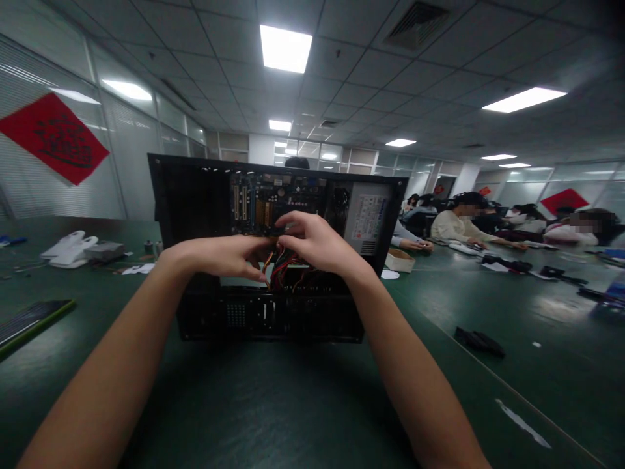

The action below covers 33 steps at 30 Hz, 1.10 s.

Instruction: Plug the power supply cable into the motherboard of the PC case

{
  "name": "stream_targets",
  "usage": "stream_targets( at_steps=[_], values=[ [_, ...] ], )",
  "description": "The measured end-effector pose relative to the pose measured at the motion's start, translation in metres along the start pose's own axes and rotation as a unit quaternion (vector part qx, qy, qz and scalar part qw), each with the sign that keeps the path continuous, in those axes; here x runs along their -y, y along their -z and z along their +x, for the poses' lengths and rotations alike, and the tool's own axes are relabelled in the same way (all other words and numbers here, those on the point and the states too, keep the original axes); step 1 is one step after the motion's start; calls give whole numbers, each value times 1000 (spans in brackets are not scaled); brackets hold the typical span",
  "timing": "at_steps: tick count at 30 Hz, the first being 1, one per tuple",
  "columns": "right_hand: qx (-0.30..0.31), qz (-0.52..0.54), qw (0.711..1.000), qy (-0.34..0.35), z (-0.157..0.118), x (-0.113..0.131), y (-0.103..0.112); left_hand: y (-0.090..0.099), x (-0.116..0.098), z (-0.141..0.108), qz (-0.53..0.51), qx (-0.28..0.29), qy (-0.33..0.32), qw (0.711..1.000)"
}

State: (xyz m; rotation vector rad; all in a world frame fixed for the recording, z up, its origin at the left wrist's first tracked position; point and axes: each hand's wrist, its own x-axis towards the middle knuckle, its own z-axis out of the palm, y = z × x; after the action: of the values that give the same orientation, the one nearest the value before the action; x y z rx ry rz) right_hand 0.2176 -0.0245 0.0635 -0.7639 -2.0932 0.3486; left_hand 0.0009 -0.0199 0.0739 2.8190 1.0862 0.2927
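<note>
A black computer case [195, 319] stands on the table with its open side facing me. Inside it are a motherboard [297, 192] at the top and a power supply [366, 215] at the upper right. A bundle of red, black and yellow power cables [279, 270] hangs in the middle. My left hand [229, 255] reaches in from the left, its thumb and fingers curled about the orange-yellow wires. Bent at the same bundle are the fingers of my right hand [312, 242], closed near the motherboard's lower edge. The fingertips are partly hidden among the wires.
The green table [303, 404] extends on both sides. On the left lie white plastic objects [73, 249] and a green-edged panel [34, 322]. To the right are a small box [399, 260], a black item [479, 342] and a paper strip [522, 423]. Several people sit farther right.
</note>
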Motion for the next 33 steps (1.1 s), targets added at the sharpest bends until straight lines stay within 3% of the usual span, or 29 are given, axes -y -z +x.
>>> stream_targets(
  at_steps=[4,10,14,18,22,28,33],
  values=[
    [15,38,998,41,-11,18,15,7,-19,-2,-90,35,-49,994],
    [63,78,994,32,-22,25,31,8,-37,-3,-147,-25,-79,986],
    [40,71,995,55,-27,35,37,4,-43,0,-199,-57,-102,973],
    [12,44,996,71,-30,42,41,5,-47,-2,-169,-134,-121,969],
    [36,50,996,68,-32,43,42,7,-50,-5,-105,-182,-136,968],
    [50,59,995,60,-34,45,43,8,-49,-5,-74,-211,-149,963],
    [64,32,996,50,-38,47,46,10,-49,-2,-75,-191,-152,967]
  ],
)
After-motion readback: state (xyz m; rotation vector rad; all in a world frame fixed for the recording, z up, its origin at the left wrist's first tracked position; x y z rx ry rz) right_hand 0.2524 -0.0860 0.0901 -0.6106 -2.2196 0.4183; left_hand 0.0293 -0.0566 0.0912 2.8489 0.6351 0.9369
